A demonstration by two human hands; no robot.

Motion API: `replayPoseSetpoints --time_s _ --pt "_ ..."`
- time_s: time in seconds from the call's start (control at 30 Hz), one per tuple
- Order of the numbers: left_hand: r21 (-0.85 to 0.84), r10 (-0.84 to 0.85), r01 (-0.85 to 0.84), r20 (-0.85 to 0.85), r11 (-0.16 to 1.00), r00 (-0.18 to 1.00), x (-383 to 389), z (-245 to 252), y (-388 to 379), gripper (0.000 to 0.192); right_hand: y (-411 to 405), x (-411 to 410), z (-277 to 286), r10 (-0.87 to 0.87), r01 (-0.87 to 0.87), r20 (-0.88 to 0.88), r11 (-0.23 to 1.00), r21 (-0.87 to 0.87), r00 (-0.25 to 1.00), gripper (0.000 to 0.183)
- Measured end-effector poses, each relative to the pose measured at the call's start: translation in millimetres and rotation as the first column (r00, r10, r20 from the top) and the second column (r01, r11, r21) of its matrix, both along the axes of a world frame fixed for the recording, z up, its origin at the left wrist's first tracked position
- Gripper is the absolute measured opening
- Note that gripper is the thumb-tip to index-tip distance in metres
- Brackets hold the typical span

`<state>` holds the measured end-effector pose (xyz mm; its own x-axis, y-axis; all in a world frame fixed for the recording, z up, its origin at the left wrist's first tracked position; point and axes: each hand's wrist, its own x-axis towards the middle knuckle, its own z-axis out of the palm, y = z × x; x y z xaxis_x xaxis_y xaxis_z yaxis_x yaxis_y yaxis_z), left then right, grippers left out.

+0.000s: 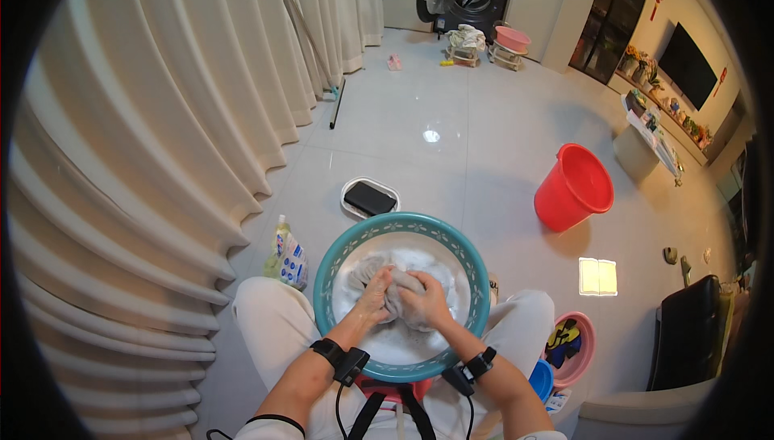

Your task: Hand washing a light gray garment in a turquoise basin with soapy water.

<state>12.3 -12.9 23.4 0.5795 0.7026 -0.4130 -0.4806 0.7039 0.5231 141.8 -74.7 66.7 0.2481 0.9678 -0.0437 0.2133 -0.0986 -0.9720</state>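
A teal-rimmed plastic basin [401, 220] holding sudsy water sits between the person's knees. Inside it, my left hand [373, 301] and my right hand [427, 302] grip a wet grey cloth [397, 295] bunched between them. Part of the cloth spreads into the white foam [411, 343] to the upper left of the hands. Both hands are close together near the basin's middle, and the cloth hides some of the fingers. Black straps with small devices circle both wrists.
Left of the basin stands a bottle of liquid detergent [290, 258]. Beyond the basin, a black object [370, 198] lies on a white tray [363, 215]. A red bucket [562, 192] stands to the right, a pink basin [589, 346] with clothes by the right knee. Long curtains [151, 168] hang at left.
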Motion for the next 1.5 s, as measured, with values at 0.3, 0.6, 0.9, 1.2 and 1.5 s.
replayPoseSetpoints --time_s 0.3,0.6,0.9,1.2,1.5 --pt "-0.203 0.010 -0.021 -0.054 0.979 0.999 23 -27 -6 0.035 -20 -39 8 -0.048 -0.260 0.727 0.916 0.306 0.685 0.019" --pt "-0.219 -0.027 -0.003 -0.135 0.976 0.991 29 17 -19 0.036 25 15 -35 -0.093 0.068 0.644 0.996 0.064 0.759 0.017" --pt "-0.267 0.086 -0.169 -0.298 0.949 0.951 16 -26 3 0.038 -9 -25 3 -0.038 -0.204 0.540 0.902 0.381 0.840 0.011" --pt "-0.248 -0.106 0.126 0.092 0.961 0.990 14 -38 -38 0.031 28 7 -28 -0.102 0.000 0.620 0.987 0.163 0.778 0.033" --pt "-0.296 -0.263 0.241 -0.036 0.924 0.964 -4 35 -8 0.042 23 44 -17 -0.052 -0.010 -0.218 0.961 -0.275 0.975 0.047"
